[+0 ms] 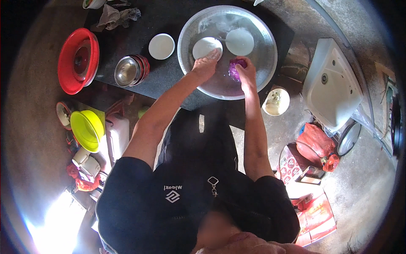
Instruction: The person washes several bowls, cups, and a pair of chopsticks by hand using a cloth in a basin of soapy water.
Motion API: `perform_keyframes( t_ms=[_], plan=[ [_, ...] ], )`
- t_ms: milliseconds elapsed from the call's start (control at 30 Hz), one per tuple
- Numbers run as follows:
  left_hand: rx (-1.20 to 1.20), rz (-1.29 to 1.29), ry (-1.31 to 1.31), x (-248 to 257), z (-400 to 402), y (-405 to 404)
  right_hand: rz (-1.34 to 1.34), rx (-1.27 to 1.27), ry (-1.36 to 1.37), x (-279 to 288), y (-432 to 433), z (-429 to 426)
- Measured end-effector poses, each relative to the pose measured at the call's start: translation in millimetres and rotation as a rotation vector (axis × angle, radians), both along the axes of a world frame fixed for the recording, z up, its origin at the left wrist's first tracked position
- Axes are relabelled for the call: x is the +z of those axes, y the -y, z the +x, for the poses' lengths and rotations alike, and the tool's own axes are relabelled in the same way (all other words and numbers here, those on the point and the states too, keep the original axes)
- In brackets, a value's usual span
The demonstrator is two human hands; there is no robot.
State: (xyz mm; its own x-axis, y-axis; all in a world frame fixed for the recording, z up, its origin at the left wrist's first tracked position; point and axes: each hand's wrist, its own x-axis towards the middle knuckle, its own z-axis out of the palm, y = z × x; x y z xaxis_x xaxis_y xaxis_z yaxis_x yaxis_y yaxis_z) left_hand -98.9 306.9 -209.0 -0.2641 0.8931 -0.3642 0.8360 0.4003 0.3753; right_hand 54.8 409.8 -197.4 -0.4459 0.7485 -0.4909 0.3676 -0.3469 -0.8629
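Observation:
A large round metal basin stands on a black tabletop in front of me, with water in it. My left hand grips the near right rim of a white bowl inside the basin, the fingers reaching into the bowl. In my right hand is a purple scrubber, wet and shiny, held just right of that bowl. Another white bowl lies in the water towards the back right. Left of the basin, a third white bowl rests on the tabletop.
Stacked metal bowls and a red plastic basin stand at the table's left. Crumpled cloths lie behind. A bucket with pale contents is at the right, near a white sink on the floor. A yellow-green basin sits lower left.

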Motion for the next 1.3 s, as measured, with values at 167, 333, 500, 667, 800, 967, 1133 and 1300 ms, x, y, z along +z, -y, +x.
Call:
perform_keyframes(
  t_ms=[167, 333, 500, 667, 800, 967, 1133, 1300],
  plan=[
    [0.221, 0.096, 0.567, 66, -3, -11, 0.773, 0.2, -0.13, 59, 37, -17],
    [0.35, 0.342, 0.868, 26, 6, 3, 0.654, 0.087, -0.168, 46, 24, -48],
    [0.36, 0.088, 0.998, 63, -1, -3, 0.068, 0.161, -0.11, 26, -22, -65],
    [0.528, 0.172, 1.345, 93, 5, 10, -0.99, 0.055, -0.405, 26, -37, -50],
    [0.727, 0.35, 1.645, 86, 13, 12, -0.936, -0.169, -0.703, 32, -8, -44],
    [0.884, 0.624, 1.576, 70, 31, 1, -0.996, -0.371, -1.09, -1, 30, -42],
    [0.794, 0.477, 1.081, 67, 31, 5, -0.855, -0.512, -0.873, -28, 40, -55],
    [1.123, 0.035, 2.196, 81, -31, 2, -0.896, -0.117, -0.472, 52, -3, -51]
  ],
)
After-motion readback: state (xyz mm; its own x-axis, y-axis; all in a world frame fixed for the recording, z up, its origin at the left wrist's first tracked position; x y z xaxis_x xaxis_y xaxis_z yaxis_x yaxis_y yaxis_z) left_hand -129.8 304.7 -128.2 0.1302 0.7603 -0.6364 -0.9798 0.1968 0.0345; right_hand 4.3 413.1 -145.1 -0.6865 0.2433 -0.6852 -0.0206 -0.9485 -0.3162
